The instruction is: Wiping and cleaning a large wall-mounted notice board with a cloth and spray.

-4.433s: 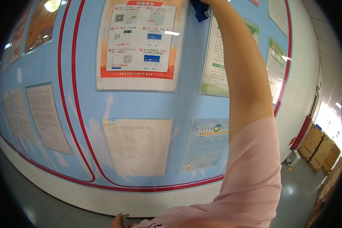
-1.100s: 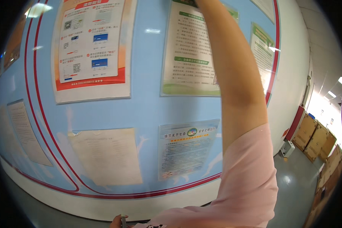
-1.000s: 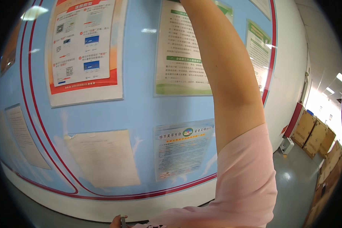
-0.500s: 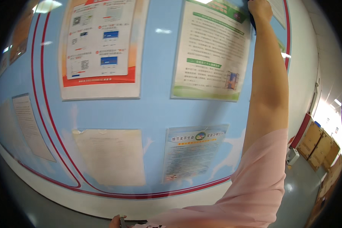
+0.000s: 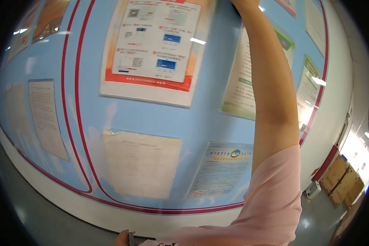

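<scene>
My right arm, in a pink sleeve, reaches up in front of a light-blue notice board [image 5: 201, 123]. My right hand [image 5: 246, 3] is at the top edge and partly cut off. It is closed on a dark blue thing [image 5: 235, 10], of which only a sliver shows against the board. Just left of the hand hangs a red-and-orange poster [image 5: 147, 88]; below it, a green-edged poster [image 5: 238, 94] is partly hidden by the forearm. Low down, my left hand [image 5: 121, 238] shows only its fingers, curled beside a small grey-and-dark object [image 5: 131, 238] whose kind I cannot make out.
A plain paper sheet [image 5: 143, 164] and a blue printed sheet [image 5: 221, 172] hang lower on the board. More sheets hang at the left and right. Cardboard boxes [image 5: 336, 176] and a small white box [image 5: 313, 190] stand on the grey floor at right.
My right hand has moved left across the board, from the green-edged poster's upper right corner to near the red-and-orange one. The view has shifted and tilted. My left hand stays low.
</scene>
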`<move>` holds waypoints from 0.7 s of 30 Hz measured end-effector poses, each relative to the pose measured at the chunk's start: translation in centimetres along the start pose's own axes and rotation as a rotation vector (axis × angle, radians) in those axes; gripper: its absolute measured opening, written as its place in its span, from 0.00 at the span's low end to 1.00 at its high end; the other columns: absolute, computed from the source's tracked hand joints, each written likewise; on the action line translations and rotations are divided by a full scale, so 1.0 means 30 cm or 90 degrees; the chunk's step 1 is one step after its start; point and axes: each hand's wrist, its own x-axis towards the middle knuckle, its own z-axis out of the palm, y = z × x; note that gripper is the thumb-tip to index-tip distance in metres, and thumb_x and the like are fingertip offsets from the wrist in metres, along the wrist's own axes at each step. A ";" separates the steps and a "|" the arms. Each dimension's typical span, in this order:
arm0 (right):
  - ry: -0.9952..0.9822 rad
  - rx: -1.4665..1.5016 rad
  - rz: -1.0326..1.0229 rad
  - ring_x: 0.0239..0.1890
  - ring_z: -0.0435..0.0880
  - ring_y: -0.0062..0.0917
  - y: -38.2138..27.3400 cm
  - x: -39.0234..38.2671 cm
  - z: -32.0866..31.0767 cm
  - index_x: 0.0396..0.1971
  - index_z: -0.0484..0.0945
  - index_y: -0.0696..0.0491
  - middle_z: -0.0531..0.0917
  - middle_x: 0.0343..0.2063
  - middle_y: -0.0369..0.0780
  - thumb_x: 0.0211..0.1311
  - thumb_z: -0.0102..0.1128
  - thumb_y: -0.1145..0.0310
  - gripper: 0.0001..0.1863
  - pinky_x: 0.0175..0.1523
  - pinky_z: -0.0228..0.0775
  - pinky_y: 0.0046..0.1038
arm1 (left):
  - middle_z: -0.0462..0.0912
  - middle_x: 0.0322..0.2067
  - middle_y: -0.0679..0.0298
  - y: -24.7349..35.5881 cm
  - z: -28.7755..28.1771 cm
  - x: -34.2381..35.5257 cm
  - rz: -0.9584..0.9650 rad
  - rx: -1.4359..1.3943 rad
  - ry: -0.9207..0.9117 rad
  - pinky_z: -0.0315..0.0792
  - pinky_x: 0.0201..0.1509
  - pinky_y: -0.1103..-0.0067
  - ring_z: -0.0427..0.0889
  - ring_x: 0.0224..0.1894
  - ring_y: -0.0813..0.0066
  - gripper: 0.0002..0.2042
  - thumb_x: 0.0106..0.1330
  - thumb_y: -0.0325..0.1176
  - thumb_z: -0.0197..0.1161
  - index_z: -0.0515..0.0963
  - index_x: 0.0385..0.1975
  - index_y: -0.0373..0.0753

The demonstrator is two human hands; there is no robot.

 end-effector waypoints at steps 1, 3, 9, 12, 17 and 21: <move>0.008 0.033 -0.019 0.41 0.83 0.45 -0.045 0.016 0.023 0.40 0.87 0.48 0.82 0.38 0.48 0.55 0.59 0.71 0.14 0.49 0.75 0.42 | 0.85 0.44 0.56 -0.013 -0.003 -0.002 0.008 0.081 0.015 0.74 0.53 0.70 0.84 0.48 0.61 0.20 0.52 0.38 0.77 0.83 0.47 0.51; 0.019 0.063 -0.023 0.41 0.83 0.45 -0.136 0.039 0.061 0.41 0.87 0.47 0.83 0.38 0.48 0.60 0.56 0.70 0.13 0.49 0.75 0.42 | 0.85 0.44 0.56 -0.005 -0.013 -0.039 0.010 0.155 0.031 0.74 0.53 0.70 0.84 0.50 0.60 0.22 0.50 0.39 0.77 0.83 0.48 0.52; -0.010 0.091 -0.010 0.44 0.83 0.45 -0.333 0.139 0.162 0.40 0.87 0.48 0.81 0.41 0.48 0.65 0.53 0.69 0.13 0.51 0.74 0.42 | 0.84 0.42 0.57 -0.130 -0.077 -0.096 0.275 0.009 0.155 0.74 0.50 0.66 0.83 0.49 0.57 0.22 0.50 0.38 0.74 0.80 0.49 0.52; -0.009 0.079 -0.026 0.44 0.83 0.45 -0.431 0.180 0.221 0.40 0.87 0.48 0.81 0.41 0.47 0.65 0.53 0.68 0.13 0.52 0.74 0.42 | 0.84 0.42 0.57 -0.158 -0.109 -0.125 0.222 0.012 0.161 0.74 0.50 0.66 0.83 0.48 0.57 0.23 0.50 0.37 0.74 0.80 0.49 0.52; 0.029 0.131 -0.023 0.45 0.82 0.44 -0.612 0.218 0.277 0.38 0.87 0.47 0.81 0.40 0.47 0.64 0.53 0.68 0.12 0.51 0.74 0.41 | 0.84 0.41 0.57 -0.153 -0.189 -0.233 0.123 0.020 0.167 0.75 0.49 0.66 0.83 0.47 0.57 0.23 0.49 0.36 0.74 0.80 0.48 0.51; 0.016 0.138 -0.067 0.44 0.82 0.43 -0.710 0.222 0.307 0.39 0.87 0.46 0.81 0.39 0.46 0.62 0.54 0.69 0.12 0.50 0.75 0.41 | 0.84 0.41 0.57 -0.114 -0.226 -0.304 0.054 0.025 0.150 0.75 0.48 0.66 0.83 0.46 0.57 0.23 0.48 0.36 0.74 0.80 0.48 0.51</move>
